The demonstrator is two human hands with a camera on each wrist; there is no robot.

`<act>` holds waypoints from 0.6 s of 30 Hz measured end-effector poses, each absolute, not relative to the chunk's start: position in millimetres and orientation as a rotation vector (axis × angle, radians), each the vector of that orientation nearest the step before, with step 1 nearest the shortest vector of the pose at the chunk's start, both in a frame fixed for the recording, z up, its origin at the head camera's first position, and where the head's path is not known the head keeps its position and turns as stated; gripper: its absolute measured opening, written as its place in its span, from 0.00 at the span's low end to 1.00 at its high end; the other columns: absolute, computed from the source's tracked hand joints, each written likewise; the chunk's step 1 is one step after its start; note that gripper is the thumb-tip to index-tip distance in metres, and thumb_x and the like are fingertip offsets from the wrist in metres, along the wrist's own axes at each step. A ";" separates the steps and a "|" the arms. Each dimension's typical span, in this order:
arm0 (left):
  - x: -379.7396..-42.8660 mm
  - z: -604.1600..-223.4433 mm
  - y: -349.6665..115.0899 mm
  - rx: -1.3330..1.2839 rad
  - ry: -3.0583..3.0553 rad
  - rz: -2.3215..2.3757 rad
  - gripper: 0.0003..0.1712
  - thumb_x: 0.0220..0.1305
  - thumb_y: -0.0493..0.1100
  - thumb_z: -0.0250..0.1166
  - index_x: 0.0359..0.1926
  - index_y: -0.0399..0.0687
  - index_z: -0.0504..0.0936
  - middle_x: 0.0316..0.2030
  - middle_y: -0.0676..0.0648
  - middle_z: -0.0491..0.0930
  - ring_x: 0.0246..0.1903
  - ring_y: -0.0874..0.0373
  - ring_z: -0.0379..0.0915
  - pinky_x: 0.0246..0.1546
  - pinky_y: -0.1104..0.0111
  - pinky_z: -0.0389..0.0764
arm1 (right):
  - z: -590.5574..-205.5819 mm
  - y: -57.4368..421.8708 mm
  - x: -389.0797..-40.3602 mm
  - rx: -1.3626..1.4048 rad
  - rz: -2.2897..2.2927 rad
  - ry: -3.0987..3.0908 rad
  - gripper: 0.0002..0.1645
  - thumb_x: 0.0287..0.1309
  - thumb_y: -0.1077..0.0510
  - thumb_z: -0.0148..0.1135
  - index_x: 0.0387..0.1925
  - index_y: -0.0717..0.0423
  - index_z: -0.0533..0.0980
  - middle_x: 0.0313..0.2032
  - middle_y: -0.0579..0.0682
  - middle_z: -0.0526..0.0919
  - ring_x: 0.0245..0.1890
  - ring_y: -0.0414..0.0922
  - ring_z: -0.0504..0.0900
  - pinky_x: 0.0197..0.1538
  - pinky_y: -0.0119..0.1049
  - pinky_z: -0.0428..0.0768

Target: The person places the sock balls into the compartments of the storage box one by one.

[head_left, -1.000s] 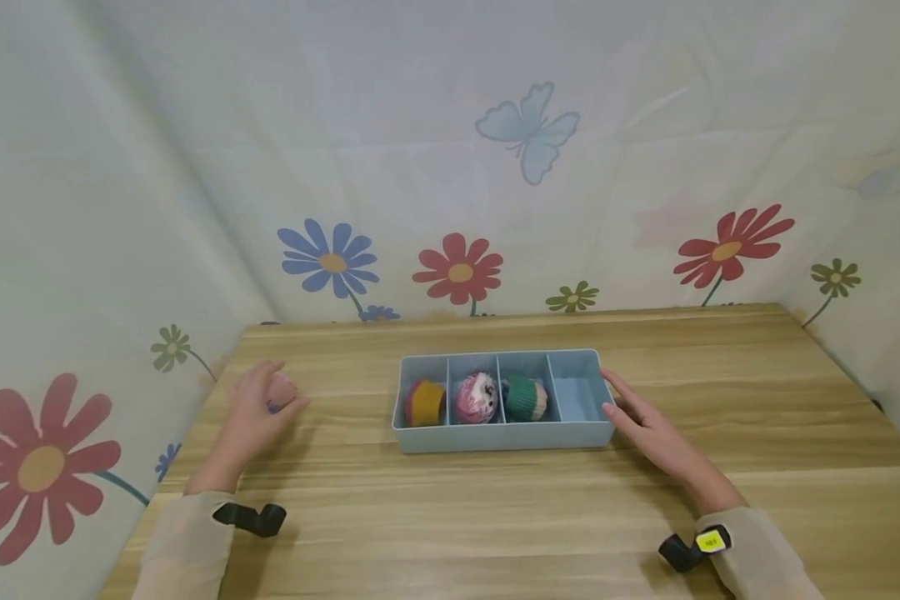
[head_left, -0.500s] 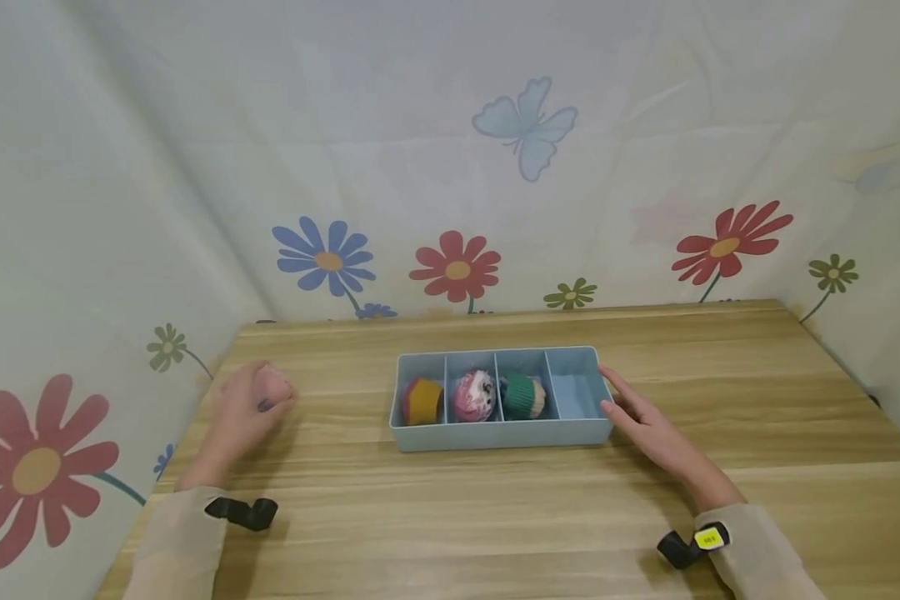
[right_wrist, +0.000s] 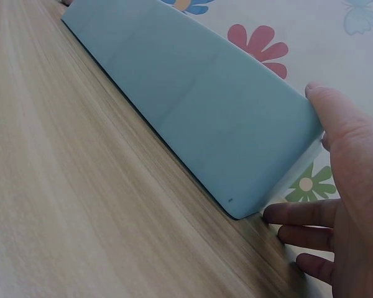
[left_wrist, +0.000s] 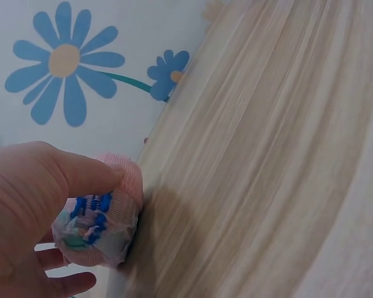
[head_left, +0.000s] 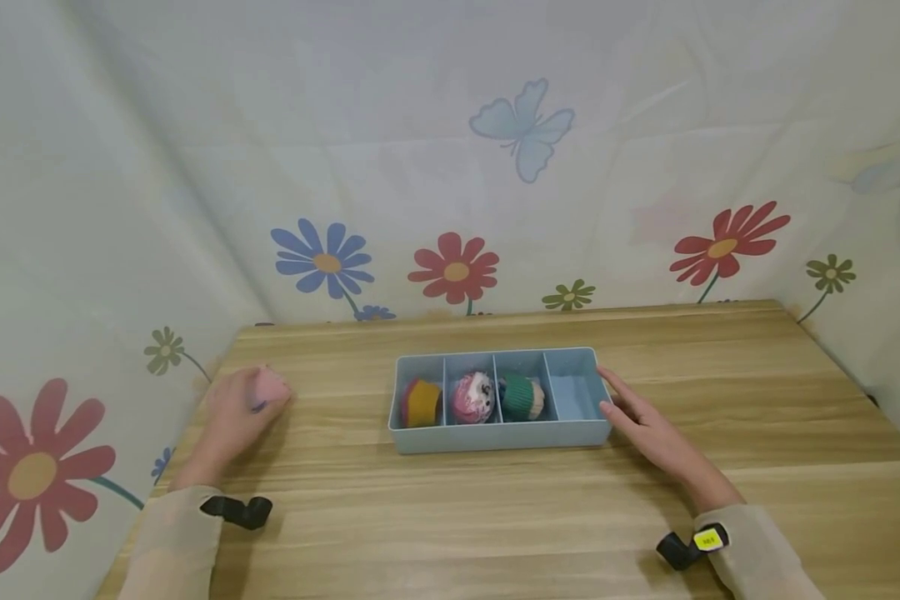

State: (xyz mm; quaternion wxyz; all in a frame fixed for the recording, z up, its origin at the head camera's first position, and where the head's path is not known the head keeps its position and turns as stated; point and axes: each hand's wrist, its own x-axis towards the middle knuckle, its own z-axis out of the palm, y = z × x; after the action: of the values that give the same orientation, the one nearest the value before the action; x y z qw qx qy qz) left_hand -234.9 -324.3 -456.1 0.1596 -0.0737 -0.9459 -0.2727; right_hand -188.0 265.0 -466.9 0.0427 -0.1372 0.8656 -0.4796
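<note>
At the left of the table, my left hand (head_left: 232, 412) grips a rolled-up pink sock (head_left: 272, 386). In the left wrist view the thumb lies over this sock ball (left_wrist: 115, 214), which has blue and greenish patterning and sits at the table surface. A light blue divided box (head_left: 495, 437) stands mid-table. My right hand (head_left: 656, 429) rests against its right end, thumb at the near corner, fingers fairly straight along the end wall. From left, its compartments hold a mustard-and-red sock ball (head_left: 422, 404), a pink-and-white one (head_left: 472, 397) and a green ribbed one (head_left: 521, 396); the rightmost compartment is bare.
The wood-grain table (head_left: 450, 517) reaches back to a pale curtain (head_left: 390, 167) printed with flowers and a butterfly. More curtain hangs along the left and right sides. Black wrist cameras are strapped over both sleeves.
My left hand has shifted slightly left with the pink sock in its grip, and more of the sock shows. The right hand stays at the box's right end.
</note>
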 end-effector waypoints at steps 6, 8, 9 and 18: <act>-238.4 -457.3 -327.0 -0.155 -2.732 -0.810 0.39 0.60 0.51 0.63 0.60 0.25 0.62 0.53 0.25 0.64 0.51 0.34 0.59 0.50 0.43 0.59 | -466.4 264.4 -188.8 -0.424 -1.470 2.642 0.35 0.69 0.48 0.45 0.72 0.36 0.45 0.68 0.64 0.50 0.63 0.67 0.56 0.58 0.65 0.56; -239.5 -457.9 -327.4 -0.144 -2.734 -0.830 0.40 0.60 0.52 0.62 0.60 0.25 0.61 0.53 0.25 0.64 0.50 0.34 0.59 0.49 0.43 0.60 | -466.9 264.6 -189.4 -0.423 -1.474 2.638 0.35 0.69 0.48 0.46 0.72 0.37 0.45 0.68 0.64 0.50 0.63 0.67 0.56 0.58 0.66 0.56; -240.1 -458.2 -327.7 -0.140 -2.735 -0.835 0.40 0.60 0.52 0.62 0.60 0.25 0.61 0.53 0.25 0.64 0.50 0.35 0.59 0.49 0.43 0.60 | -467.2 264.7 -189.7 -0.422 -1.473 2.637 0.35 0.69 0.49 0.46 0.72 0.37 0.45 0.68 0.64 0.50 0.63 0.67 0.56 0.58 0.65 0.56; -243.7 -460.4 -328.6 -0.107 -2.717 -0.931 0.42 0.58 0.53 0.64 0.61 0.25 0.60 0.54 0.26 0.64 0.50 0.36 0.61 0.50 0.44 0.62 | -467.6 264.8 -189.1 -0.421 -1.469 2.639 0.35 0.69 0.49 0.46 0.72 0.36 0.45 0.68 0.64 0.50 0.63 0.67 0.57 0.58 0.65 0.57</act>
State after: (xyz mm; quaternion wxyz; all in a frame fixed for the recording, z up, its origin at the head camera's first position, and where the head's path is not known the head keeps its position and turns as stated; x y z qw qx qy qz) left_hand -243.7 -328.6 -460.4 0.1335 -0.0368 -0.9369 -0.3211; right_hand -189.1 264.8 -467.6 0.0459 -0.1379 0.8646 -0.4810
